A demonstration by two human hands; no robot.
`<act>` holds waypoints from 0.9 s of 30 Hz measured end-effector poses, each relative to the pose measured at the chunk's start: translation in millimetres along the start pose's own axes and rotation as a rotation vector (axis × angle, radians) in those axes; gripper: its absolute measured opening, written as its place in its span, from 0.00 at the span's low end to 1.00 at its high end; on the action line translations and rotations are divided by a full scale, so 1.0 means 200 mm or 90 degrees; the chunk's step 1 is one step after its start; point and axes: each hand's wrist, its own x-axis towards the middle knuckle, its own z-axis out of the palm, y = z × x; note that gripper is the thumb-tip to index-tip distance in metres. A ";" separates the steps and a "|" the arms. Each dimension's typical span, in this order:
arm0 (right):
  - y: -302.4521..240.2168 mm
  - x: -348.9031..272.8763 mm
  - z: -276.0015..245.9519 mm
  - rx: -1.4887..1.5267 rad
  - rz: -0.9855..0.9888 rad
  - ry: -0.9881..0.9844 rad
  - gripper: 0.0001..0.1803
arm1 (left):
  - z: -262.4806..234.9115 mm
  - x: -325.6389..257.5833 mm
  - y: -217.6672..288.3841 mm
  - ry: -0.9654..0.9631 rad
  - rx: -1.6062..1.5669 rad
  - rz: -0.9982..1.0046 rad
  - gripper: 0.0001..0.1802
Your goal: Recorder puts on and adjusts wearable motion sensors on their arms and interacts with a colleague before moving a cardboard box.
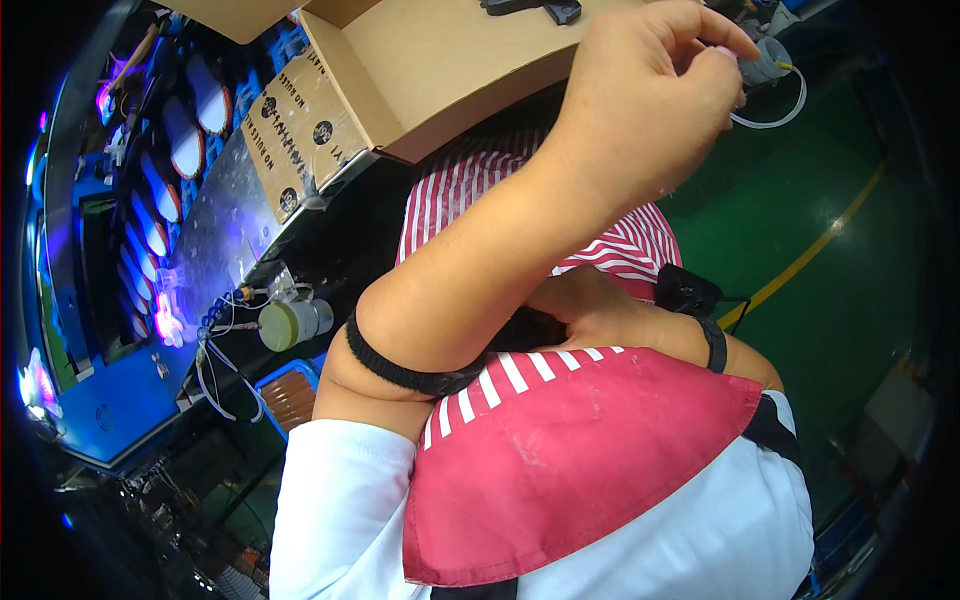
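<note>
My left hand [655, 90] is raised at the upper right, its arm crossing in front of my chest. Thumb and forefinger close in a pinch, and anything between them is too small to make out. My right hand [590, 305] is bent in beneath the left forearm, close against the red apron [570, 455] with white stripes. Its fingers are hidden, so whether it grips anything does not show. Beyond the left arm stands an open cardboard box [450, 75] with a black object [535, 8] inside.
The box rests at a metal table edge [235, 225]. Several shoes [185, 140] with white soles line up at the left under bluish light. Below hangs a yellowish pot [290, 325] with tubes, near a blue-framed stool [288, 395]. Green floor [790, 220] with a yellow line lies right.
</note>
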 end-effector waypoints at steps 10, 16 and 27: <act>0.02 0.04 -0.01 0.031 -0.013 -0.019 0.28 | 0.00 0.02 -0.10 0.096 0.028 0.045 0.09; 0.03 0.09 0.04 -0.038 -0.074 0.053 0.17 | -0.16 0.12 -0.05 0.135 0.011 -0.011 0.11; 0.04 0.07 -0.03 0.043 -0.058 0.052 0.19 | -0.12 0.06 -0.03 0.055 -0.009 0.012 0.11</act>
